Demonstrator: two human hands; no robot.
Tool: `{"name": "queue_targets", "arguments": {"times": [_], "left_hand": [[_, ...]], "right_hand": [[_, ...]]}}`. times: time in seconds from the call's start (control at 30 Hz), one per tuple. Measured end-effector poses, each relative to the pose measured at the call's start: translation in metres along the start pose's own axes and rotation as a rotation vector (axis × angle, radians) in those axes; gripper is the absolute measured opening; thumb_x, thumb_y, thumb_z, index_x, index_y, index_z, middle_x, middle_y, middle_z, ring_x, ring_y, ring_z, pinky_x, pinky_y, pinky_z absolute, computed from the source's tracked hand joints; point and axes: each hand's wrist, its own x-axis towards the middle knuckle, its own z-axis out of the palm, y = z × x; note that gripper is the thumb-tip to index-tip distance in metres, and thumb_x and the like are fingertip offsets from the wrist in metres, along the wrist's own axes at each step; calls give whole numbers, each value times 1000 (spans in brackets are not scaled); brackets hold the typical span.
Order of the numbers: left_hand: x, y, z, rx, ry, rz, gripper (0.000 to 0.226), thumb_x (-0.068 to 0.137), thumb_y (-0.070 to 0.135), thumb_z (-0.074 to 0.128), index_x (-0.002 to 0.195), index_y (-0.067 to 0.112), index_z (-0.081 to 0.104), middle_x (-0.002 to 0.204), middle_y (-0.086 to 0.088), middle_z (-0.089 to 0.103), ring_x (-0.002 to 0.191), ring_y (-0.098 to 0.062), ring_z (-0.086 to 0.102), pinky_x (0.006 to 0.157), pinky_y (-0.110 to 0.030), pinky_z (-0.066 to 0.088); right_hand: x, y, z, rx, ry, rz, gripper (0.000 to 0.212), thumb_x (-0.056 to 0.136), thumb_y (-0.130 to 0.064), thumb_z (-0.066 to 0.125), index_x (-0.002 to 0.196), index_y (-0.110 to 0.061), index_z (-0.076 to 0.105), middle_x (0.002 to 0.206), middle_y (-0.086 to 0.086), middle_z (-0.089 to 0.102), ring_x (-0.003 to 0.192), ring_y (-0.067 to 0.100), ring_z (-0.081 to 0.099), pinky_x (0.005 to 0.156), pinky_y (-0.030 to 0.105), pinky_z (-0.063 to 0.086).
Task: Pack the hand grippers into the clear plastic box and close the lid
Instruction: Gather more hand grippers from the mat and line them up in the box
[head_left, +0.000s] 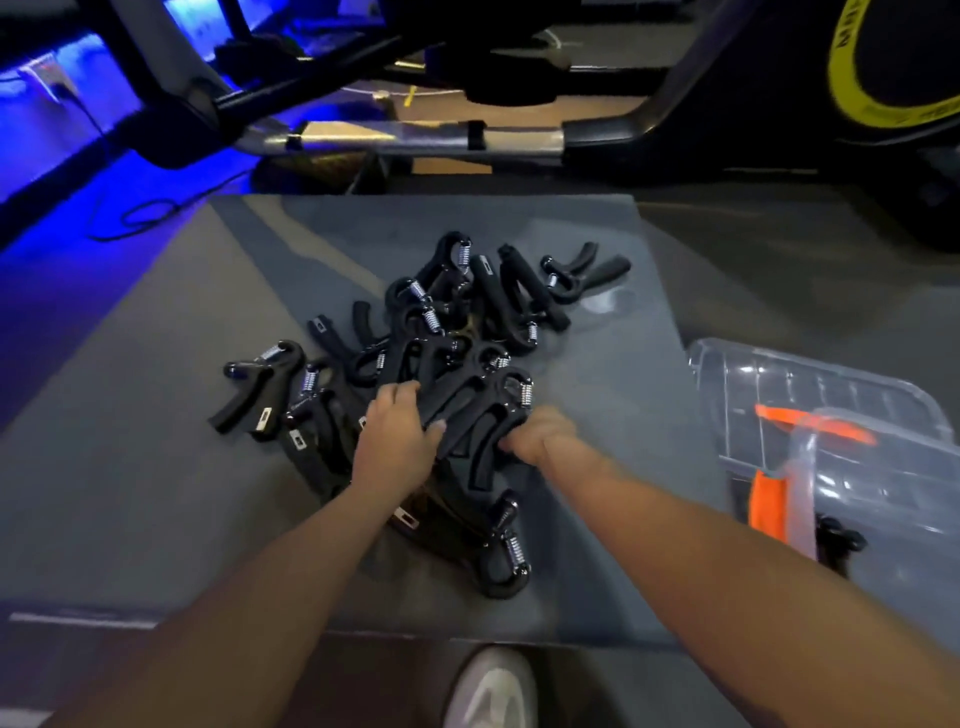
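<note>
Both hands, left hand (397, 431) and right hand (540, 434), grip hand grippers (467, 410) atop pile.

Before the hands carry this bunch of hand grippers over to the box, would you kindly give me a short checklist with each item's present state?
1. Left hand grips hand grippers from the pile: ok.
2. Right hand has a firm hold on a gripper handle: cannot tell, its fingers are hidden underneath.
3. Clear plastic box within reach, at the right of the mat: ok.
4. Box open to receive the load: cannot tell, the clear walls are blurred.
5. All grippers packed: not ok, most lie on the mat, one loose gripper near the person.
</note>
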Motion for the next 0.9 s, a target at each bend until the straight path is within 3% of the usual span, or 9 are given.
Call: {"name": "queue_targets", "arguments": {"times": [0.13,0.23,0.33,0.43,0.5,0.6,0.7,0.77,0.9], "left_hand": [[27,2,9,37,-199,-61,81,85,45,59,144,6,21,147,-16,30,136,-33,30,111,-42,31],[40,3,13,54,-295,-122,82,80,49,63,138,4,26,143,-19,32,133,-36,34,109,-45,34],[44,5,16,21,-336,-142,78,82,48,61,136,2,27,142,-21,30,132,-39,32,109,-46,33],[44,9,13,-34,-337,-152,70,87,44,55,134,-1,29,142,-21,30,131,-38,34,109,-45,33],[42,15,5,-60,-322,-148,64,89,41,53,131,-3,32,139,-21,35,127,-37,39,107,-43,35],[39,32,-8,-220,-298,-145,56,88,40,53,126,0,43,131,-16,49,119,-33,50,104,-37,39],[32,68,-13,-401,-296,-95,62,74,55,51,117,11,54,119,-11,62,110,-28,59,103,-42,44],[29,97,-8,-470,-303,-53,70,68,61,51,119,13,55,120,-9,63,112,-26,58,105,-41,43],[-5,174,4,-512,-385,66,51,92,44,46,127,7,47,129,-3,54,119,-19,49,109,-31,35]], "right_hand": [[13,0,13,459,67,78,15,81,-9,69,92,1,66,95,14,65,90,24,63,80,28,50],[14,-2,17,555,23,54,24,80,-5,68,103,3,66,86,11,61,79,19,58,64,26,46],[17,2,17,651,5,81,24,79,-1,68,102,3,67,85,12,66,75,21,62,66,28,52],[19,8,13,741,-69,108,5,79,0,69,78,-1,65,67,10,62,56,20,57,59,30,51],[18,12,8,807,-118,79,19,78,-1,71,67,-9,59,67,8,60,57,18,55,59,28,47],[6,15,-13,940,-172,-14,18,84,-10,68,72,-17,57,69,0,62,61,10,58,57,21,45],[-15,25,-51,1136,-240,-79,12,91,-18,60,79,-17,60,56,-8,68,50,3,63,48,15,49],[-31,39,-82,1242,-256,-123,9,91,-20,58,85,-17,63,60,-7,71,61,7,66,62,21,53],[-65,83,-139,1265,-219,-205,12,92,-14,56,83,-16,64,64,-6,72,56,5,68,57,17,55]]}}
